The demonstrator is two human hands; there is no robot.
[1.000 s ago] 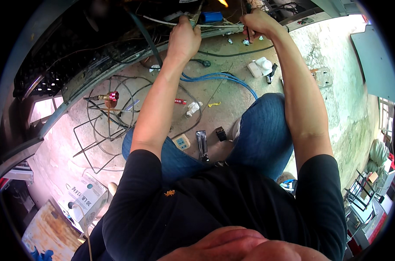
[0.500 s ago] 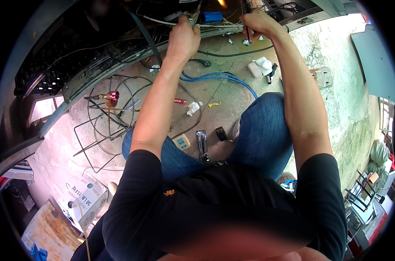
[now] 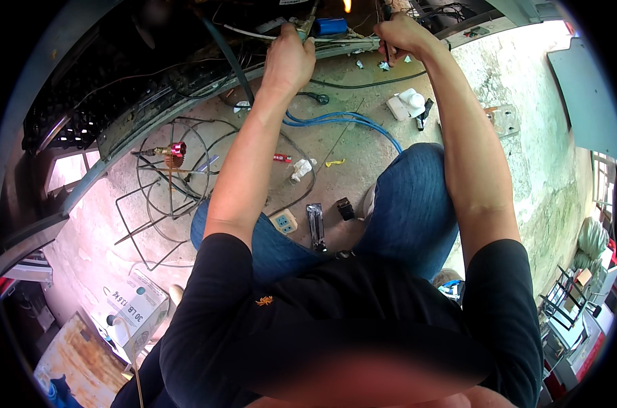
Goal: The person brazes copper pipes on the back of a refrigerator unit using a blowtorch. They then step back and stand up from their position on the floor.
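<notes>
Gripping brass-coloured tool (image 3: 308, 25) in curled left hand (image 3: 288, 61), left of blue cylinder (image 3: 331, 26), apparently pinching thin dark object (image 3: 390, 54) in closed right hand (image 3: 405, 35), far side.

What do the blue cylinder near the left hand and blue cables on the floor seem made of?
Blue cylinder: probably glossy plastic, perhaps painted metal, given its sheen.
Blue cables: probably smooth plastic outside, given their even colour and loose curves.

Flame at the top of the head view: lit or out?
Lit: a yellow-orange flame shows at the top edge, between the left hand and the right hand. Cannot tell what feeds it.
</notes>
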